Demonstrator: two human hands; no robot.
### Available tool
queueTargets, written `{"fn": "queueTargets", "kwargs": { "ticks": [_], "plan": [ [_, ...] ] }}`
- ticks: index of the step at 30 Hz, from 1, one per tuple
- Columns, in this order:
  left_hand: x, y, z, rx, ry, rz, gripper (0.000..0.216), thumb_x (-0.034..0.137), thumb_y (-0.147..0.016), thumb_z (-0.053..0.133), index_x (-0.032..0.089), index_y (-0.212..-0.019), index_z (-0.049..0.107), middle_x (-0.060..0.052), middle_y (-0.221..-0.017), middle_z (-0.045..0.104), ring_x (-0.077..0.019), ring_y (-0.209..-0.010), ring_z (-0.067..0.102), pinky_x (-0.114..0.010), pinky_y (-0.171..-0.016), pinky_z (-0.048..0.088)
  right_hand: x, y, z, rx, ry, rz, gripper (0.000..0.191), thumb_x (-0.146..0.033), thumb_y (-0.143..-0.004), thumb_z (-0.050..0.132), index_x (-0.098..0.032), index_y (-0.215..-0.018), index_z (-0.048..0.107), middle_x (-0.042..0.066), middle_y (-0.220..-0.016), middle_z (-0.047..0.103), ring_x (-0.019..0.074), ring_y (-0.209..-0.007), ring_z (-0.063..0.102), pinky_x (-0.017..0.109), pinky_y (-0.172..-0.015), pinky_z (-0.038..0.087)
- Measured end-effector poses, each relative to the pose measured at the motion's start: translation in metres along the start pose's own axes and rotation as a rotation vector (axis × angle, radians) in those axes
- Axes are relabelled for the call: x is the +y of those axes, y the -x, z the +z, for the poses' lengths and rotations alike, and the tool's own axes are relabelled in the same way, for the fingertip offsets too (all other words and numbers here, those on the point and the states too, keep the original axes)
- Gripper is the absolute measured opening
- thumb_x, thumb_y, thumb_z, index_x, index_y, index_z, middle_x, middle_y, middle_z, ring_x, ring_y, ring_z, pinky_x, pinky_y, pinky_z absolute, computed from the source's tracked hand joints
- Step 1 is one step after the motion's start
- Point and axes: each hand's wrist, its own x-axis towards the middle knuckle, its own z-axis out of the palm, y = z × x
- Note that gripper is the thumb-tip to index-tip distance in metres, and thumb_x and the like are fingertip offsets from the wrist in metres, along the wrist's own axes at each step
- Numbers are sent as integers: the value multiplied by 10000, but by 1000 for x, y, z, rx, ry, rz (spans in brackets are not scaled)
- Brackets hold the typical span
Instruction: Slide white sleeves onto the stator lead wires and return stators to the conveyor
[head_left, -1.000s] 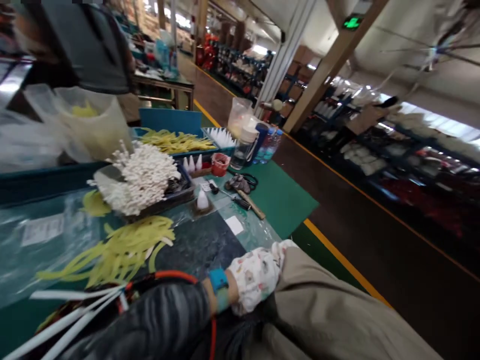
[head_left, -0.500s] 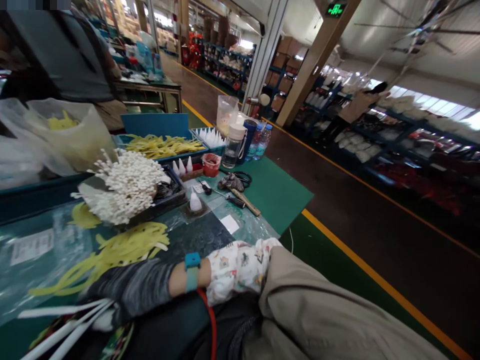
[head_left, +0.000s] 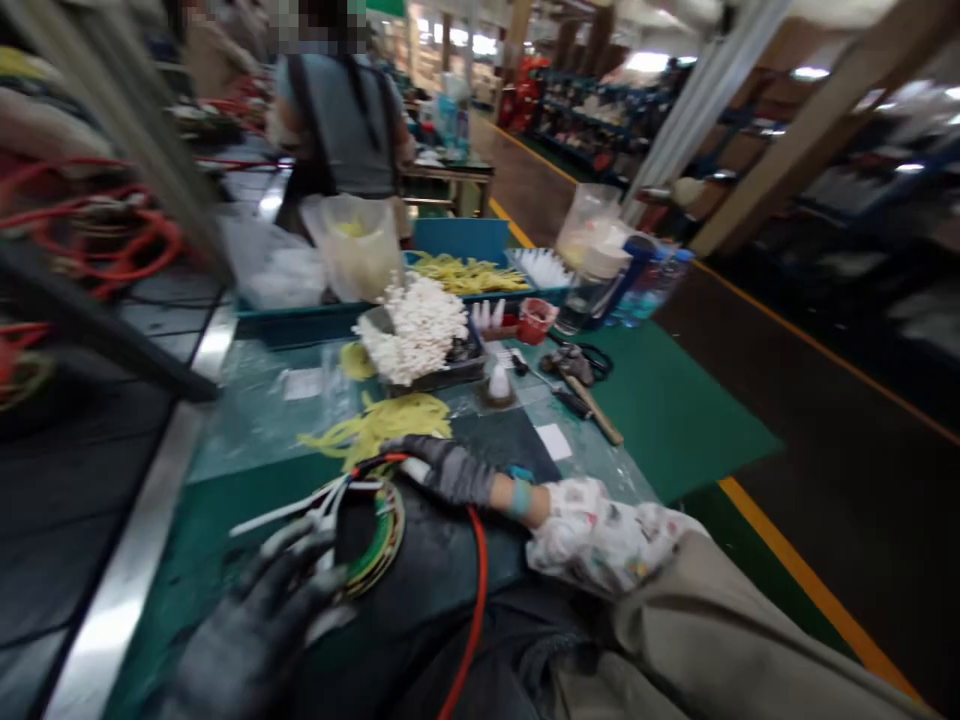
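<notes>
A wound ring coil (head_left: 388, 545), with green and yellow on its ring, lies on the green mat in front of me. My left hand (head_left: 262, 610), in a grey glove, is closed at the coil's left side around several white tubes (head_left: 277, 512) that stick out from it. My right hand (head_left: 450, 468), in a grey glove too, pinches a red cable (head_left: 481, 570) whose end reaches toward the tubes above the coil. The cable runs down across my lap. Blur hides the exact contact of the fingertips.
Beyond my right hand lie yellow strips (head_left: 397, 425). Behind them are a bundle of white-tipped sticks (head_left: 420, 330), a red cup (head_left: 536, 320), a small white nozzle bottle (head_left: 499, 382), a wooden-handled brush (head_left: 592, 405) and scissors (head_left: 596, 362). A metal rail (head_left: 142, 560) borders the left side.
My view has swung left, bringing my left hand and the coil into sight. My right hand is now farther forward, above the coil, with the red cable's end at the white tubes.
</notes>
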Motion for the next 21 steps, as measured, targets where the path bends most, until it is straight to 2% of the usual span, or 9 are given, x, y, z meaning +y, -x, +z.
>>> {"fn": "queueTargets", "kwargs": {
  "ticks": [2,5,7,9,12,14,17,19,21],
  "plan": [
    [14,13,-4,44,-191,-18,389,195,-1016,822,424,-1329,794,2,-1501,856,-349,-1420,813,-496,-1053,766,4,9,14,96,65,-22,384,-154,-1065,788,-352,-1373,904,-8,-1469,923,305,-1368,883,478,-1230,737],
    [33,9,2,77,-355,11,474,134,-947,921,328,-1347,757,-97,-1424,874,-359,-1395,829,-465,-1072,752,-4,13,21,240,196,-88,397,-181,-1088,775,-323,-1442,887,42,-1429,922,283,-1296,887,414,-1198,741],
    [40,3,8,104,-355,14,475,160,-960,926,327,-1365,742,-90,-1404,871,-347,-1406,817,-463,-1104,725,-10,12,10,324,274,-91,361,-220,-1132,747,-285,-1462,878,101,-1432,901,302,-1307,861,439,-1219,717],
    [43,2,12,145,-351,-11,462,206,-963,944,340,-1356,743,-86,-1398,858,-346,-1400,797,-475,-1110,694,-11,8,-9,397,333,-47,310,-268,-1167,719,-259,-1428,886,166,-1481,867,383,-1400,801,572,-1297,650],
    [43,7,18,234,-385,-76,450,301,-904,1016,365,-1274,768,-81,-1352,838,-353,-1293,780,-497,-1070,641,-8,-8,-33,455,410,21,219,-325,-1142,794,-245,-1314,904,210,-1596,815,491,-1516,693,740,-1350,536],
    [40,12,23,241,-393,-101,476,320,-858,1053,372,-1244,778,-73,-1322,830,-341,-1246,776,-492,-1078,610,-6,-22,-41,471,448,54,149,-313,-1123,832,-265,-1248,898,187,-1658,793,483,-1571,642,746,-1360,500],
    [34,16,28,211,-375,-82,555,312,-831,1076,387,-1295,781,-62,-1351,834,-328,-1289,779,-488,-1164,578,-7,-37,-43,496,489,98,132,-232,-1136,791,-261,-1225,884,180,-1689,776,425,-1631,602,699,-1381,472],
    [29,17,31,223,-359,-66,567,351,-856,1074,398,-1339,781,-56,-1384,838,-332,-1331,771,-490,-1204,568,-8,-38,-43,505,496,110,135,-203,-1112,797,-225,-1214,882,205,-1672,775,416,-1616,619,698,-1387,468],
    [26,17,34,241,-339,-58,502,433,-912,1048,392,-1339,788,-58,-1399,837,-337,-1357,761,-489,-1213,569,-8,-34,-42,504,435,57,127,-196,-1087,799,-207,-1178,887,197,-1583,815,404,-1544,677,692,-1374,494]
  ]
}}
